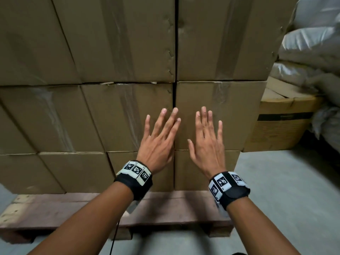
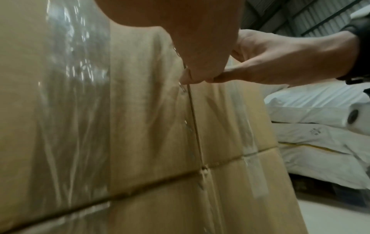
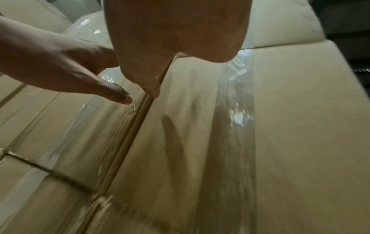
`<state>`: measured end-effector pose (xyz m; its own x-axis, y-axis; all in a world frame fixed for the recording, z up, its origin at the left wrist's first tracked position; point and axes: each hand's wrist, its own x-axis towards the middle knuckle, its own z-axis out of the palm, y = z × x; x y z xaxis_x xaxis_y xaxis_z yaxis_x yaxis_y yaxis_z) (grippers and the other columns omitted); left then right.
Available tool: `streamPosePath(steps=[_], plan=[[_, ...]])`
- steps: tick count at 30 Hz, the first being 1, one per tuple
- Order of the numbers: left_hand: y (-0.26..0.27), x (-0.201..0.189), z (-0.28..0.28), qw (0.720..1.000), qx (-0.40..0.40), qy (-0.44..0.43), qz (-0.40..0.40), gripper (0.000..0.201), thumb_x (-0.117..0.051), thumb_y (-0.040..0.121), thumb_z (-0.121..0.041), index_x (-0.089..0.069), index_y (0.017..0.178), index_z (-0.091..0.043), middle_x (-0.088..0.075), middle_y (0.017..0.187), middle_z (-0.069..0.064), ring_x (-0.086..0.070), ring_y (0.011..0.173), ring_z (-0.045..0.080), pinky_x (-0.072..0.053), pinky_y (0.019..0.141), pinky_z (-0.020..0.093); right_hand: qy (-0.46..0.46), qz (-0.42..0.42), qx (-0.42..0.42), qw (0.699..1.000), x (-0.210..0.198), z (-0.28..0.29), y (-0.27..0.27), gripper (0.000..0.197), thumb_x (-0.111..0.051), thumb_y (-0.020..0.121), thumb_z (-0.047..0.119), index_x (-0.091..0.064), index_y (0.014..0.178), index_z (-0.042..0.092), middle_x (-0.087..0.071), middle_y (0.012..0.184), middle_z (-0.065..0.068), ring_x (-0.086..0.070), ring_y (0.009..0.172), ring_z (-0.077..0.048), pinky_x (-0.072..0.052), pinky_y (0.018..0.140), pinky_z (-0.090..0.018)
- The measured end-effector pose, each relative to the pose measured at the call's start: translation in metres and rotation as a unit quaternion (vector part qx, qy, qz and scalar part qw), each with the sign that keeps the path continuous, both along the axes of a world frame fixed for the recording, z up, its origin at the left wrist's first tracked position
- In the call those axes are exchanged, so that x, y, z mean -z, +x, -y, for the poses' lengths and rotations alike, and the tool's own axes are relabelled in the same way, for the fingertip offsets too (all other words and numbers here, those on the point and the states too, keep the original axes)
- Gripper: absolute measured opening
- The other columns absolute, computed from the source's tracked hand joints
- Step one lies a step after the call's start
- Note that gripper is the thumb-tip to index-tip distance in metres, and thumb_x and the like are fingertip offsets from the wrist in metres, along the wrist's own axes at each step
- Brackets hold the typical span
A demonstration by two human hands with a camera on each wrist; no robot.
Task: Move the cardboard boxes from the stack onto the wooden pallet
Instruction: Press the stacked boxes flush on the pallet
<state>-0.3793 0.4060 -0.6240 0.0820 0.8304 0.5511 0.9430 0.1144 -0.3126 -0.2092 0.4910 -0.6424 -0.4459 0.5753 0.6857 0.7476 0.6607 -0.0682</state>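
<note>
The person is standing right up against the stack of cardboard boxes, with both arms reaching forward at about the middle tier. The left hand is spreading its fingers apart and straight, palm facing the cardboard, over the dark vertical gap between two neighbouring boxes. The right hand is doing the same just beside it, fingers straight and slightly fanned, in front of the middle-tier box on the right. Neither hand is gripping anything. In the left wrist view one fingertip is lying at the seam between the boxes; whether the palms are actually pressing on the cardboard I cannot tell.

The boxes are sitting in at least three tiers, edges tight together, with clear tape running down their faces and glinting in the light. The whole stack is resting on a wooden pallet, whose reddish-brown boards are sticking out in front, down by the person's forearms, on a grey concrete floor.

Each wrist is wearing a black band with black-and-white square markers, and a thin dark cable is hanging from the left one.

Off to the right, another cardboard box with a dark stripe is standing on the floor, and pale plastic-wrapped sacks are piling up above and beside it.
</note>
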Motion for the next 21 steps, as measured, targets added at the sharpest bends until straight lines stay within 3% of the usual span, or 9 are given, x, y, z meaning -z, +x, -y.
streamPosePath(steps=[3, 7, 21], plan=[[-0.007, -0.041, -0.008, 0.997, -0.017, 0.064, 0.026, 0.097, -0.058, 0.091, -0.034, -0.002, 0.167, -0.012, 0.017, 0.174, 0.009, 0.011, 0.160, 0.035, -0.008, 0.122, 0.070, 0.062, 0.019, -0.022, 0.998, -0.055, -0.010, -0.013, 0.103, -0.065, 0.097, 0.040, 0.003, 0.167, 0.007, 0.015, 0.175, -0.011, 0.010, 0.162, -0.028, -0.008, 0.129, -0.061], [-0.019, -0.071, -0.013, 0.996, -0.040, 0.061, 0.043, 0.104, -0.053, 0.090, -0.049, 0.007, 0.166, -0.010, 0.019, 0.173, 0.010, 0.015, 0.160, 0.033, -0.004, 0.124, 0.069, 0.104, 0.061, -0.031, 0.992, -0.097, -0.023, -0.030, 0.106, -0.061, 0.096, 0.051, 0.005, 0.167, 0.010, 0.016, 0.175, -0.007, 0.012, 0.162, -0.031, -0.007, 0.127, -0.064], [-0.020, -0.075, -0.014, 0.998, -0.042, 0.036, 0.043, 0.099, -0.046, 0.096, -0.057, 0.009, 0.166, -0.012, 0.020, 0.173, 0.007, 0.018, 0.159, 0.031, -0.006, 0.123, 0.069, 0.122, 0.073, -0.035, 0.989, -0.092, -0.033, -0.041, 0.091, -0.045, 0.102, 0.055, 0.003, 0.168, 0.013, 0.013, 0.176, -0.003, 0.012, 0.161, -0.035, -0.004, 0.125, -0.069]])
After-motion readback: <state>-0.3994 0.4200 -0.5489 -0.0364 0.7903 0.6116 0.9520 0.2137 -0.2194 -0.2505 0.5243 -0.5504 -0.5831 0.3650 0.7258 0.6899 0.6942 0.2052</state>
